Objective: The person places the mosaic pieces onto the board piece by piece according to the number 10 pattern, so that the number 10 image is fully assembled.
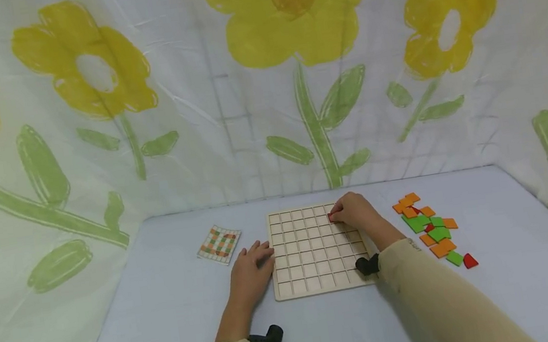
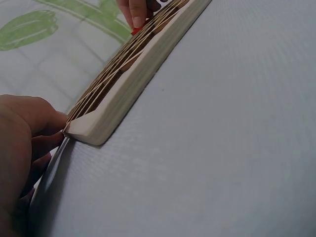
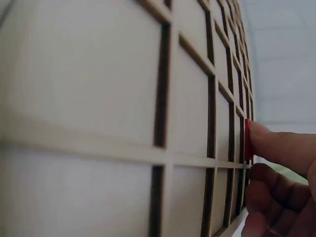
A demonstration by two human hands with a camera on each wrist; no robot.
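Note:
A pale wooden grid board (image 1: 310, 250) lies flat on the grey table. My right hand (image 1: 354, 210) is over its far right corner and pinches a small red tile (image 1: 331, 218) against a cell there; the tile's edge (image 3: 247, 140) shows at a fingertip in the right wrist view. My left hand (image 1: 252, 269) rests on the table with relaxed fingers touching the board's left edge (image 2: 98, 121), and holds nothing. The red tile (image 2: 136, 30) shows at the board's far end in the left wrist view.
Several loose orange, green and red tiles (image 1: 432, 228) lie right of the board. A checked pattern card (image 1: 219, 243) lies to its left. A flower-print cloth wall (image 1: 262, 80) closes the table's back and sides.

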